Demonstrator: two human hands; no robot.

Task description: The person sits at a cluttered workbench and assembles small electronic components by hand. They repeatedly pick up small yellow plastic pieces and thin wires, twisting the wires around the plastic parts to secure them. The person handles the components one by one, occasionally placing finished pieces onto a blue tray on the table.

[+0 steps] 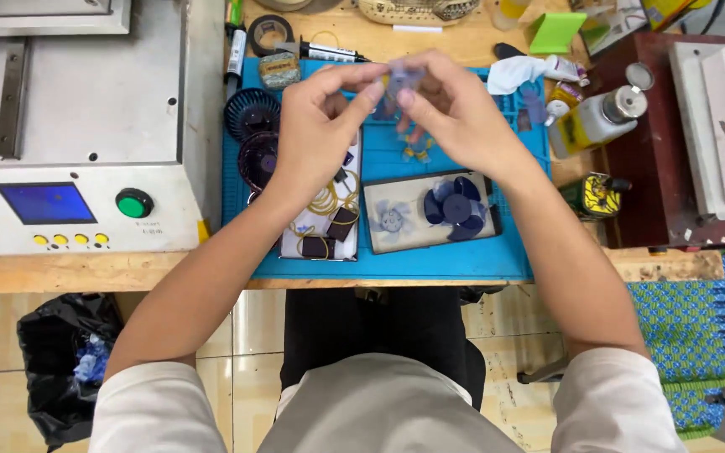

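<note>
Holding: both hands meet above the blue mat (430, 260), pinching a small translucent pale-blue fan piece (402, 77) between them.
Left hand (322, 126): thumb and forefinger closed on the piece's left edge, the other fingers curled loosely.
Right hand (455, 113): fingertips closed on its right side; how firm the grip is cannot be told.
Piece location: lifted off the surface, directly over the mat's upper middle.
Below: a shallow tray (430, 214) with a dark blue fan blade (455, 205) and a pale one (392, 220); a second tray (329, 210) of yellow wires and black squares lies under the left wrist.
Risk of a drop: the piece looks thin and slick, so a slip could send it among the loose parts.
Risk of breakage: uneven pressure could likely crack or bend it.
Risk of a knock: the left forearm is close over the wire tray and the black fan grilles (253, 113), and might brush them.
</note>
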